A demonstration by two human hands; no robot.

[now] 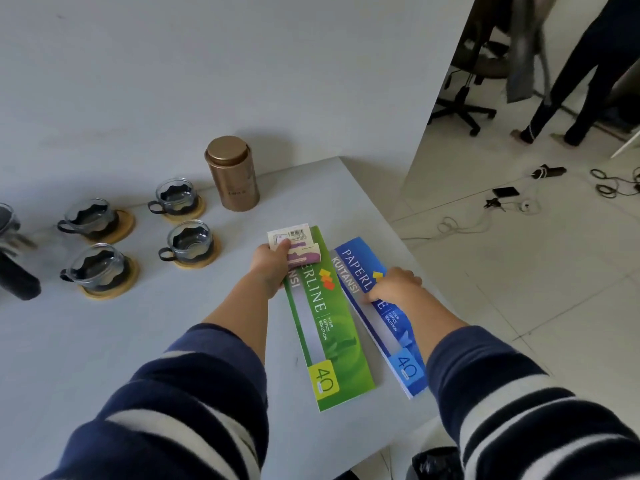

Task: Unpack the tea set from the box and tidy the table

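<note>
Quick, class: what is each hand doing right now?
Left hand: closed on a small packet over the green receipt book.
Right hand: open, fingers pressing the blue receipt book.

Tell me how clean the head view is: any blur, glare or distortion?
Head view: soft, even light, no glare on the table; the dark object at the far left edge is motion-blurred; the wide angle bends the table edge and stretches the sleeves; print on the green receipt book and blue receipt book reads clearly.
</note>
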